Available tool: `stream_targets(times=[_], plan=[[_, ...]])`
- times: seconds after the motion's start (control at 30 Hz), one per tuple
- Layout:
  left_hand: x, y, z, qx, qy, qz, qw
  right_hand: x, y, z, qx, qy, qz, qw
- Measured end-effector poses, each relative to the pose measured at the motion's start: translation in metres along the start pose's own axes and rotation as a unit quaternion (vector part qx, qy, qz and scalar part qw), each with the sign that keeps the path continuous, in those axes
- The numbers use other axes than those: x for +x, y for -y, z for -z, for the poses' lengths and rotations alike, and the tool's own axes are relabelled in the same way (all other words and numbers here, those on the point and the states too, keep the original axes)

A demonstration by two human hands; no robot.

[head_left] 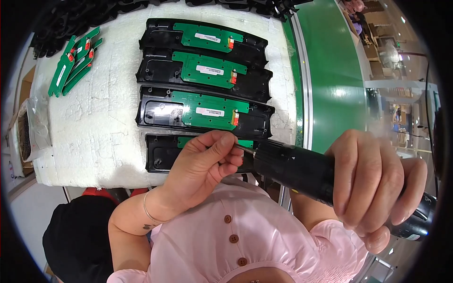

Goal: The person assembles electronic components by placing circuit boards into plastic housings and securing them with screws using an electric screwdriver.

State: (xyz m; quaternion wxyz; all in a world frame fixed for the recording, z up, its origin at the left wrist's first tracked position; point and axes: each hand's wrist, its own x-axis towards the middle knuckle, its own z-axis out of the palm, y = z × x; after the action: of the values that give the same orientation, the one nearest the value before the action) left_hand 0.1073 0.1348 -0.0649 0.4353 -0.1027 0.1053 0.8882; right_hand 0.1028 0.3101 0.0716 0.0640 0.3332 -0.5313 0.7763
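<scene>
My right hand [373, 177] is wrapped round a black electric screwdriver [295, 169], held nearly level with its bit pointing left. At the bit's tip my left hand [200, 158] is closed in a pinch; whatever lies between its thumb and fingers is hidden. Both are above the nearest black plastic panel [160, 153], whose green circuit board my left hand mostly covers. Just beyond lies another black panel [160, 113] carrying a green circuit board [198, 101] with a white label and a red connector [235, 118].
Farther panels with boards, such as the top one [155, 33], line the white foam-covered table [104, 137]. Loose green boards [75, 61] are piled at far left. Black parts [66, 28] crowd the back edge. A green surface [335, 70] runs along the right. Someone's black-covered head [78, 236] shows lower left.
</scene>
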Motion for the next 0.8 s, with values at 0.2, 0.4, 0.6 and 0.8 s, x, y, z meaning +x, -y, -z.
stream_targets(times=[0.2,0.4,0.6,0.8], plan=[[-0.013,0.008,-0.024,0.074,-0.002,0.136,0.988,0.000,-0.024,0.011,-0.034,0.017,-0.012,0.999],[-0.020,0.011,0.009,0.067,-0.107,0.233,0.964,-0.009,-0.057,0.009,-0.132,-0.157,-0.083,0.975],[-0.008,0.015,0.008,0.068,-0.066,0.152,0.984,-0.006,-0.062,0.013,-0.149,-0.168,-0.090,0.970],[-0.010,0.012,0.003,0.122,-0.032,0.163,0.979,-0.003,-0.064,0.014,-0.169,-0.187,-0.095,0.963]])
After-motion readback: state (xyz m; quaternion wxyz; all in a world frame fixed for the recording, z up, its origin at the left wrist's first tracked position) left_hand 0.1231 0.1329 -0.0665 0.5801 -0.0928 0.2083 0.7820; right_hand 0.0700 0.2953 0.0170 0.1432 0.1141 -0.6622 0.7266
